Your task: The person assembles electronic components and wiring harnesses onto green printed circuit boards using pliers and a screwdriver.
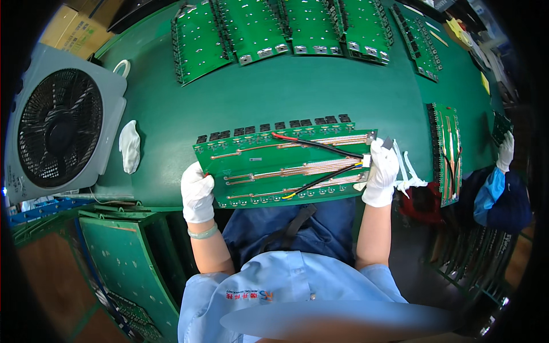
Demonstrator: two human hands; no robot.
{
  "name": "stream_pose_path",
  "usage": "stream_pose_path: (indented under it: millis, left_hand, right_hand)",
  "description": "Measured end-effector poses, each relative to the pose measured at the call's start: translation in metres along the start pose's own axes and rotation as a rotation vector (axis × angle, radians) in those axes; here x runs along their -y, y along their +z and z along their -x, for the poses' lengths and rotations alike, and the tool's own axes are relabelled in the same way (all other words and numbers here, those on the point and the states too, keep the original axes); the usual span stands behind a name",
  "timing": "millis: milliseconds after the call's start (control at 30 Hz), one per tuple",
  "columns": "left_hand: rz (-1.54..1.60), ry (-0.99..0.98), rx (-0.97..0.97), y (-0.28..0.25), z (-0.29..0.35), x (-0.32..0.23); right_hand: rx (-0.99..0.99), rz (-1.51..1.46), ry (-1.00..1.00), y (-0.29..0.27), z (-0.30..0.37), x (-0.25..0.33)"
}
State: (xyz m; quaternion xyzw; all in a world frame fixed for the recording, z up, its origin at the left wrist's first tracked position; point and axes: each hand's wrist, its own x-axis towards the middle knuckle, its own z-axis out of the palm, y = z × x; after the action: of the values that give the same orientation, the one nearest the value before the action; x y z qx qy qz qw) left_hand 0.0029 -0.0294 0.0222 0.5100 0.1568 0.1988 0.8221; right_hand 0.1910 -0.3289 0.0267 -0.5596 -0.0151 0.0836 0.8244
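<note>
A long green circuit board [269, 159] is held level between my two white-gloved hands, over the table's near edge. My left hand [197, 192] is closed on its left end. My right hand [382, 174] grips the right end, beside a white connector [366, 160]. From that connector run black wires [326, 147], some with red or yellow sleeved ends, lying across the copper traces. Black components [265, 128] line the board's far edge. A small dark piece [388, 143] shows at my right fingertips; what it is, I cannot tell.
Several green boards [257, 34] lie along the table's [160, 103] far side. A grey fan [62, 126] stands left, near a white glove [130, 147]. White strips [407, 174] lie right of my hand. Further right is another wired board [448, 154] and a co-worker's gloved hand [505, 152].
</note>
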Motion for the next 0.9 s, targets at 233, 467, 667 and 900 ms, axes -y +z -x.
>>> stream_pose_path:
  millis: [233, 467, 667, 900]
  left_hand:
    - [-0.019, 0.004, -0.018, -0.002, -0.001, 0.004]
    - [-0.045, -0.010, 0.027, 0.001, -0.007, 0.000]
    - [-0.107, 0.037, 0.011, 0.006, -0.008, -0.002]
    - [-0.129, 0.041, -0.008, 0.008, -0.008, -0.002]
  right_hand:
    - [0.030, -0.097, 0.000, -0.007, 0.000, -0.004]
    - [0.022, -0.063, 0.030, -0.003, 0.001, -0.001]
    - [0.017, 0.006, 0.042, -0.003, 0.000, 0.004]
    - [0.031, -0.024, 0.036, -0.011, -0.001, -0.006]
